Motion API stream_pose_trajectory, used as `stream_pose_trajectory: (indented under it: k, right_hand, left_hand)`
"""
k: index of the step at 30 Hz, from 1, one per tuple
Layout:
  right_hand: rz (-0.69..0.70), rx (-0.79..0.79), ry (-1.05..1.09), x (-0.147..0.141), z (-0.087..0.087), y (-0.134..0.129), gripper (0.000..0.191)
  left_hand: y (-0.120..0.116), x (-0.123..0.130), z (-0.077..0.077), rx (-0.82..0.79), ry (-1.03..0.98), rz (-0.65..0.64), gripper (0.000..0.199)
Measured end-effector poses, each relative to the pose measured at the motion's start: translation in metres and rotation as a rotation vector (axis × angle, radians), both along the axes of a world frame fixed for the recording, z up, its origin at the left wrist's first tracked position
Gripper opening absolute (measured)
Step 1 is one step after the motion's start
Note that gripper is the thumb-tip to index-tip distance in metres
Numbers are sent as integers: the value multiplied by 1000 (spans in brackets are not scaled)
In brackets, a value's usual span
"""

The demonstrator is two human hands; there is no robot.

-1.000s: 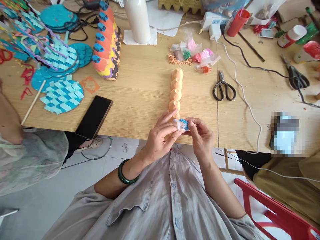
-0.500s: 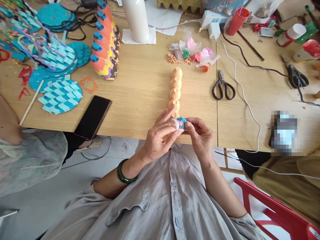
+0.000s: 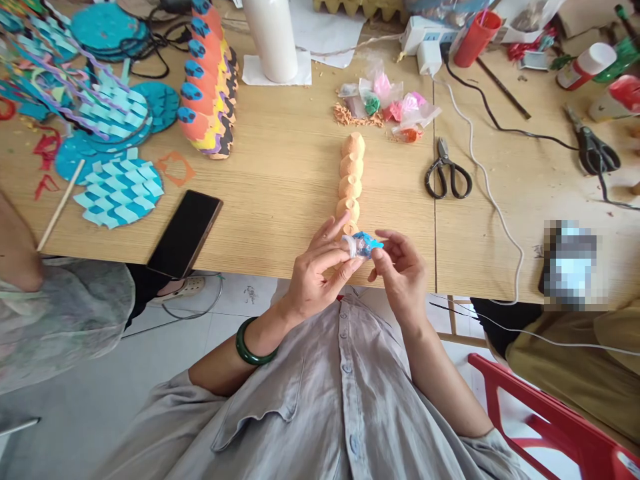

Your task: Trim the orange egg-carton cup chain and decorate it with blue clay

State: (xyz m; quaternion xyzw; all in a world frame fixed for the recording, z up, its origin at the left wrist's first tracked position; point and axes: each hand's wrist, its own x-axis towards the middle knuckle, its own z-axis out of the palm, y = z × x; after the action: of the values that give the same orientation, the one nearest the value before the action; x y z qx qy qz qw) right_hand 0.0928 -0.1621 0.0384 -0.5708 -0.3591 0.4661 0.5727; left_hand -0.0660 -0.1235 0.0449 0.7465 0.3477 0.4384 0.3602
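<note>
A small clear plastic bag with blue clay [image 3: 367, 245] is pinched between the fingers and thumb of my left hand [image 3: 320, 270], near the table's front edge. My right hand [image 3: 401, 270] is just to the right of it, its fingers apart and its thumb close to the blue clay; whether the thumb touches the clay is hard to tell. Right behind the bag, a row of pale orange rounded segments [image 3: 351, 187] lies on the table, running away from me. Its nearest end is partly hidden by my left fingers.
Black-handled scissors [image 3: 449, 179] lie right of the orange row, beside a white cable [image 3: 484, 167]. Bags of coloured clay [image 3: 385, 100] lie behind. At left are a phone [image 3: 185, 233], blue woven discs [image 3: 123, 190] and an orange segmented model [image 3: 207, 87]. People sit on both sides.
My right fingers have opened and moved off the bag, so more of the blue clay shows. My left hand keeps its hold in nearly the same place.
</note>
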Motion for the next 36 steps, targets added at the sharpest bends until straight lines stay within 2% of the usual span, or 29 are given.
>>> stream_pose_trajectory:
  k: [3, 8, 12, 16, 20, 24, 31, 33, 36]
  right_hand:
    - [44, -11, 40, -1, 2, 1, 32]
    - [60, -50, 135, 2, -1, 7, 34]
    - [93, -108, 282, 6, -5, 10, 37]
    - [82, -49, 317, 9, -3, 7, 32]
    - [74, 36, 233, 8, 0, 2, 30]
    - [50, 127, 84, 8, -1, -2, 26]
    - [120, 344, -453, 2, -9, -7, 33]
    - [99, 342, -428, 0, -10, -7, 34]
    - [31, 265, -267, 1, -8, -5, 35]
  left_hand:
    - [0, 0, -2, -6, -6, -17, 25]
    - [-2, -2, -6, -73, -76, -14, 21]
    - [-5, -6, -5, -299, -141, -6, 23]
    - [-4, -8, -4, -511, -233, 14, 23]
    - [-2, -6, -12, -629, -382, 27, 22]
    - [-1, -4, -16, -666, -479, 35, 20]
    - [1, -2, -10, -741, -540, 55, 21]
    - [1, -1, -10, -756, -553, 52, 21]
    - [2, 0, -10, -760, -570, 35, 21]
